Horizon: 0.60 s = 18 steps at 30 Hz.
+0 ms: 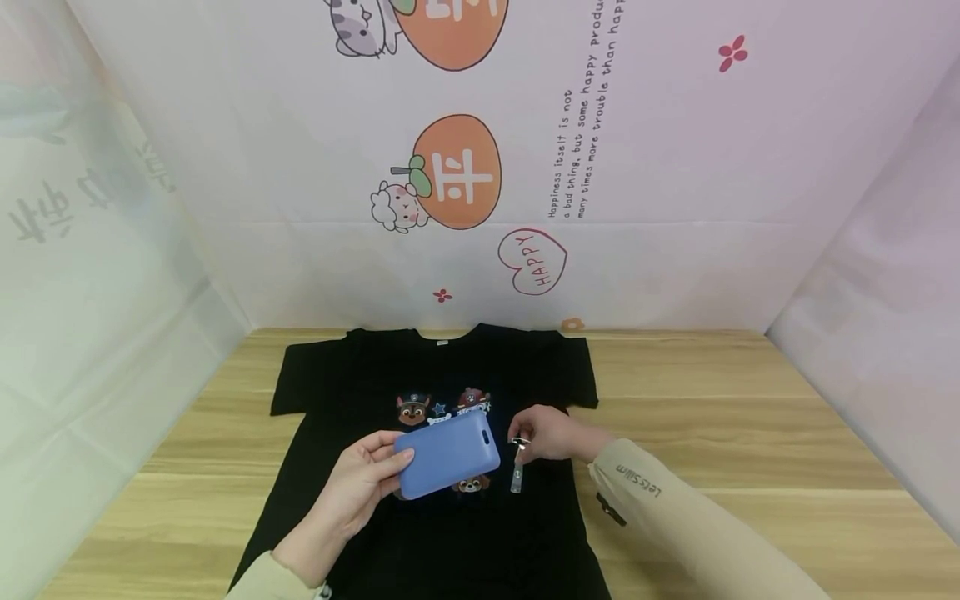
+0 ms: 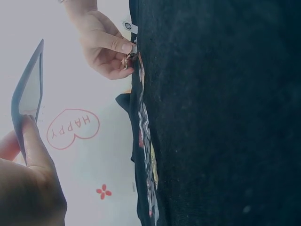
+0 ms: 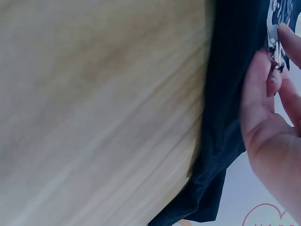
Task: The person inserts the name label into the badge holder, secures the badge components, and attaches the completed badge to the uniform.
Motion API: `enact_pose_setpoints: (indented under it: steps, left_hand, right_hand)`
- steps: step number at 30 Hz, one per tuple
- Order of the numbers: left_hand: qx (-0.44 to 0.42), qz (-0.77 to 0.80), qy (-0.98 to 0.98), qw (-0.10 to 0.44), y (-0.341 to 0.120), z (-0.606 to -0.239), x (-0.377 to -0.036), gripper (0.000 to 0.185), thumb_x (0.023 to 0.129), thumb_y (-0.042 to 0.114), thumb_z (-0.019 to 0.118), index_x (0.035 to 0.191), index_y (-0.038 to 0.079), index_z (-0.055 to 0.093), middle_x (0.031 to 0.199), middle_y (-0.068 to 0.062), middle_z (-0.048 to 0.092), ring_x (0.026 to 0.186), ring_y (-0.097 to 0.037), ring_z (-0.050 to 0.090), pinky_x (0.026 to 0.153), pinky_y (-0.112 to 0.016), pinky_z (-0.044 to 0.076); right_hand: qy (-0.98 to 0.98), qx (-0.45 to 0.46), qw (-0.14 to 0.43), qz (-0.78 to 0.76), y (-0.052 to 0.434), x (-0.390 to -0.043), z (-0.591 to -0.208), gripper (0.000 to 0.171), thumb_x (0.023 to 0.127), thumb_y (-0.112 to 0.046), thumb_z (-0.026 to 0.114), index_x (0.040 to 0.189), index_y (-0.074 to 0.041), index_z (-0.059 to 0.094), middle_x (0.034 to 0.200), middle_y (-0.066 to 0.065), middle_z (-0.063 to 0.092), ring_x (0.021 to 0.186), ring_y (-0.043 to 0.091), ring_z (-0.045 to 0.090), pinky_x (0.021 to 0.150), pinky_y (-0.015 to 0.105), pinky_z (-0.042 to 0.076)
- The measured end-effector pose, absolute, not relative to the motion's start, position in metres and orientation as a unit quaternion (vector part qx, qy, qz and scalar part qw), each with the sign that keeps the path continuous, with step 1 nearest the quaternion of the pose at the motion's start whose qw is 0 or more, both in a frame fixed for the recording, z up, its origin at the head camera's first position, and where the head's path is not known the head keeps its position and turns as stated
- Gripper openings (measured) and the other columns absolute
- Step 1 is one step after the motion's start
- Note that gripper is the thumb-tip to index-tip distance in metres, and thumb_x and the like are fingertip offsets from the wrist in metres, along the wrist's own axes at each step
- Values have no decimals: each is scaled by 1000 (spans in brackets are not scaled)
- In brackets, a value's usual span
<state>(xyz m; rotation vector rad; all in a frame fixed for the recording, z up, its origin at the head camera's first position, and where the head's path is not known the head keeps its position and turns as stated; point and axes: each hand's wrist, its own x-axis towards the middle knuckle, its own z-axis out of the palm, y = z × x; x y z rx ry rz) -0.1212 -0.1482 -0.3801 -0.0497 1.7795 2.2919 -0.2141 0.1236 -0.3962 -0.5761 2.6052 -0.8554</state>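
A black T-shirt [image 1: 450, 533] with cartoon dog prints lies flat on the wooden table [image 1: 712, 417]. My left hand [image 1: 356, 492] holds a blue card holder [image 1: 448, 455] by its left end, above the shirt's print. The holder's edge shows in the left wrist view [image 2: 29, 94], where my thumb lies along it. My right hand [image 1: 542, 435] pinches a small metal clip [image 1: 519, 443] with a clear strap [image 1: 516, 477] hanging from it, just right of the holder. The clip [image 2: 128, 59] and the shirt [image 2: 221, 122] also show in the left wrist view. In the right wrist view the fingers [image 3: 263, 94] hold the clip [image 3: 275, 70].
A white backdrop with cartoon prints and a "HAPPY" heart [image 1: 534, 262] stands behind the table. Translucent side walls [image 1: 97, 333] close in left and right. Bare wood [image 1: 750, 467] lies to the right of the shirt.
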Motion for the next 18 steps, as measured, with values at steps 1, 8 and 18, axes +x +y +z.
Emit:
enact_pose_setpoints:
  steps: [1, 8, 18]
  left_hand:
    - [-17, 784, 609, 119, -148, -380, -121, 12, 91, 1, 59, 102, 5, 58, 87, 2, 70, 79, -9, 68, 73, -26, 57]
    - [-19, 786, 607, 118, -149, -381, -121, 12, 91, 2, 59, 102, 4, 58, 87, 2, 70, 79, -10, 68, 74, -26, 57]
    - [-20, 786, 607, 118, -149, -382, -122, 12, 91, 2, 59, 102, 5, 58, 88, 2, 71, 79, -10, 68, 74, -26, 57]
  right_hand:
    - [914, -206, 171, -305, 124, -214, -396, 18, 75, -3, 77, 85, -9, 65, 72, 0, 54, 68, 15, 50, 60, 27, 44]
    - [897, -225, 186, -332, 129, -215, -397, 18, 77, -2, 75, 91, -6, 65, 81, -1, 63, 74, 13, 57, 68, 29, 52]
    - [861, -259, 207, -386, 139, -215, -399, 22, 82, -5, 70, 103, -1, 63, 84, 2, 65, 75, 12, 61, 71, 29, 54]
